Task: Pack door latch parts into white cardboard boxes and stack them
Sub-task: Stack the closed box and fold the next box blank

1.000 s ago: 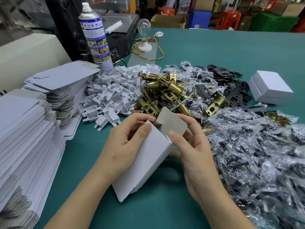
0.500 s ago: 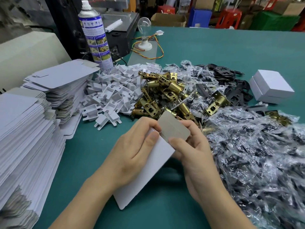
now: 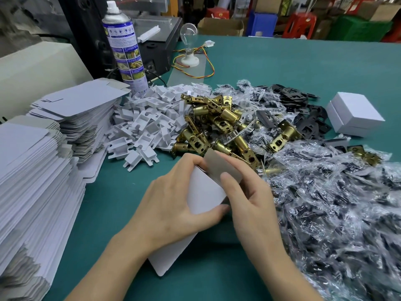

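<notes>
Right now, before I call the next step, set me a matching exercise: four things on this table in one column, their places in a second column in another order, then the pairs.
Things
1. spray can
2. closed white box
3. brass latches
4. flat box blanks

Places
A. alone at the far right
B. stacked at the far left
C. piled in the centre
D. standing upright at the back left

Pairs: 1-D, 2-A, 3-C, 4-B

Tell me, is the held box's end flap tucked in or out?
Out: the flap sticks up from the white box, grey inside showing, pinched by the right hand.
</notes>
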The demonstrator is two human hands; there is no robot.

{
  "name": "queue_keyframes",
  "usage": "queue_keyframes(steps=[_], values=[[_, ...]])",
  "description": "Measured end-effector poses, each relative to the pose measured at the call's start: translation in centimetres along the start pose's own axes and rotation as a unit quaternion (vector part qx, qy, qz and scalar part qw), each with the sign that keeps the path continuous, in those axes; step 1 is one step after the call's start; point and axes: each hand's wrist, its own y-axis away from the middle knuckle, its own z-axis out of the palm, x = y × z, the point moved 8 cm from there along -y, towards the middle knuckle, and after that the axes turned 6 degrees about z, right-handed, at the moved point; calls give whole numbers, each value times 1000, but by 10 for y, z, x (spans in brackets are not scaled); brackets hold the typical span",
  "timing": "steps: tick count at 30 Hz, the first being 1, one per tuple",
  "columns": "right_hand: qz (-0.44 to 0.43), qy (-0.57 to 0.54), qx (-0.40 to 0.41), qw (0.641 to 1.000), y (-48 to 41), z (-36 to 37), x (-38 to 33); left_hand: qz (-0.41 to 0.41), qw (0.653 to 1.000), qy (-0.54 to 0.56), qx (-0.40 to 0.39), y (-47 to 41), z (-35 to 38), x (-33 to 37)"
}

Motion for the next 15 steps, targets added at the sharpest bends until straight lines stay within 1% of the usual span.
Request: queue_keyframes(steps=[8,12,15], values=[[-8,22,-36,999,3,10,0,-10,999,4,31,-1,-3,-3],[5,-20,-53,998,2,13,2,-27,999,0,39,-1,-3,-5],[9,-35,-56,998,0,12,3,-19,999,-4,39,-1,-4,-2]])
